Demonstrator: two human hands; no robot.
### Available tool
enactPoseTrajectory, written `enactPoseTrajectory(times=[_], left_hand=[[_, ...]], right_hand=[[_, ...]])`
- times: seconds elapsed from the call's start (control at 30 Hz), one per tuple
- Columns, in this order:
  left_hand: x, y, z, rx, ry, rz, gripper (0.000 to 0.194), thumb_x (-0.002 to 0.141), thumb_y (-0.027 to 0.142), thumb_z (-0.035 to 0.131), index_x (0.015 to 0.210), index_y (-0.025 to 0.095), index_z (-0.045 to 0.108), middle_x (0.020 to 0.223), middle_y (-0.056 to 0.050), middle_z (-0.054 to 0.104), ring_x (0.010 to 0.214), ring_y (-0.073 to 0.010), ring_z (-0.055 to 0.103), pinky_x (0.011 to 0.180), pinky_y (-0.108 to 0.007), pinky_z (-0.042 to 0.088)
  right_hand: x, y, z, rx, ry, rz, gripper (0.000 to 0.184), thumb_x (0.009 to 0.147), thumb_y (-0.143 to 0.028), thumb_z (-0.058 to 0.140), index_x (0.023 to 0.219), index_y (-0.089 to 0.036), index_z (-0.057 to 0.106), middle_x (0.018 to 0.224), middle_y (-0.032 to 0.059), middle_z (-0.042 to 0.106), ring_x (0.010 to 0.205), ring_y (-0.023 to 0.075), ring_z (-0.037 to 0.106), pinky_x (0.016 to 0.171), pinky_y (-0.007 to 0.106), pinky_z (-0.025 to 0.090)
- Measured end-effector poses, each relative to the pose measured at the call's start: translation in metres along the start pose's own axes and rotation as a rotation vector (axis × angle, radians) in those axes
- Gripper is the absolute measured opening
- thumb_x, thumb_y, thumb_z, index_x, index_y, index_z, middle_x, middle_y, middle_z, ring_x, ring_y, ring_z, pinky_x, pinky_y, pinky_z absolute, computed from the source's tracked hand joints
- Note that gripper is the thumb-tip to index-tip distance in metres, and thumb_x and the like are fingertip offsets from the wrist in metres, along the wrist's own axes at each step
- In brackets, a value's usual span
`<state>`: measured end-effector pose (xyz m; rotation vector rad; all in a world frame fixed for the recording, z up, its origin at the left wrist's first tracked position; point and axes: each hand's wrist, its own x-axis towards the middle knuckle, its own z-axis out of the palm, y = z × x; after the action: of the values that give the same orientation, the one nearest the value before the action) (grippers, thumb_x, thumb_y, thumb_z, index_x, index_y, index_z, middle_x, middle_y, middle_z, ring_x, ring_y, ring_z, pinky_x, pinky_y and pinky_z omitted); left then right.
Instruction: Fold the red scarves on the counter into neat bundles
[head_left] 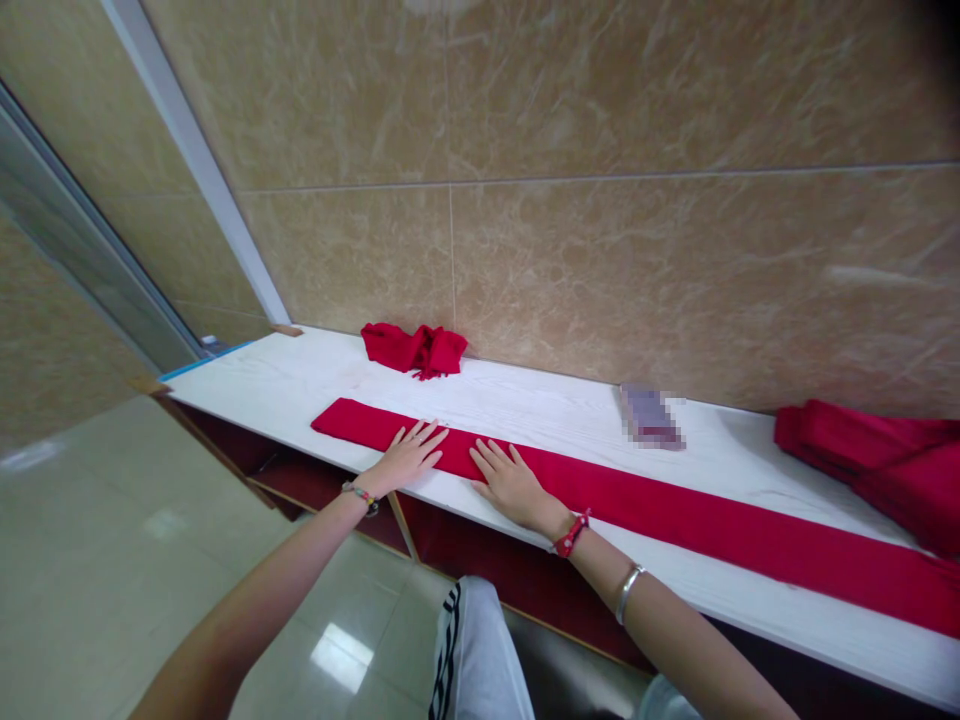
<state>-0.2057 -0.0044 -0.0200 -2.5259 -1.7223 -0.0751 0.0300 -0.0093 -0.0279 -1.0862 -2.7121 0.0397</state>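
A long red scarf (pixel 675 511) lies flat in a narrow strip along the white cabinet top, its left end folded over and its right end running out of view. My left hand (pixel 406 458) rests palm down on the scarf near that folded end, fingers spread. Just to its right, my right hand (pixel 514 485) also lies flat on the cloth with the fingers apart. Neither hand grips anything. Both touch the fabric from above.
Against the tiled wall (pixel 525 270) sits a small crumpled red scarf (pixel 415 350) with a fringe. A blurred, phone-like object (pixel 649 415) lies further right. More bunched red cloth (pixel 885 455) is at the far right. Below the white cabinet top (pixel 285 375) are open shelves (pixel 315 485).
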Motion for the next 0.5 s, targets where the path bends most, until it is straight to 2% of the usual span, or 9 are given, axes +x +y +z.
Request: enactPoseTrajectory(times=[0.13, 0.27, 0.4, 0.5], left_hand=[[0.0, 0.001, -0.004, 0.009, -0.042, -0.044, 0.047, 0.091, 0.037, 0.03, 0.137, 0.027, 0.028, 0.145, -0.004, 0.022, 0.132, -0.027, 0.019, 0.102, -0.052, 0.019], [0.005, 0.016, -0.007, 0.019, -0.018, 0.022, 0.046, 0.091, 0.029, 0.026, 0.136, 0.022, 0.031, 0.145, -0.005, 0.023, 0.132, -0.023, 0.018, 0.104, -0.049, 0.017], [0.007, 0.023, -0.005, 0.001, -0.042, 0.071, 0.046, 0.091, 0.032, 0.025, 0.136, 0.022, 0.031, 0.143, -0.005, 0.028, 0.132, -0.0196, 0.02, 0.105, -0.044, 0.019], [0.007, 0.019, -0.002, -0.005, -0.051, 0.072, 0.048, 0.091, 0.035, 0.025, 0.137, 0.023, 0.028, 0.143, -0.004, 0.027, 0.132, -0.0196, 0.019, 0.105, -0.043, 0.019]], right_hand=[[-0.013, 0.003, -0.008, 0.001, -0.027, 0.066, 0.057, 0.091, -0.043, 0.028, 0.136, -0.008, 0.03, 0.142, 0.0144, 0.026, 0.131, 0.0262, 0.022, 0.104, 0.048, 0.021], [0.001, -0.008, -0.017, 0.018, 0.013, 0.099, 0.055, 0.091, -0.038, 0.028, 0.135, -0.005, 0.03, 0.142, 0.0146, 0.025, 0.131, 0.0273, 0.021, 0.104, 0.049, 0.02], [0.019, -0.015, -0.014, 0.038, 0.022, 0.136, 0.053, 0.091, -0.036, 0.028, 0.135, -0.005, 0.031, 0.142, 0.0161, 0.026, 0.13, 0.0281, 0.023, 0.103, 0.05, 0.021], [0.011, -0.005, -0.008, 0.034, 0.02, 0.156, 0.052, 0.091, -0.037, 0.028, 0.134, -0.007, 0.033, 0.141, 0.0163, 0.029, 0.13, 0.0284, 0.024, 0.102, 0.051, 0.022]])
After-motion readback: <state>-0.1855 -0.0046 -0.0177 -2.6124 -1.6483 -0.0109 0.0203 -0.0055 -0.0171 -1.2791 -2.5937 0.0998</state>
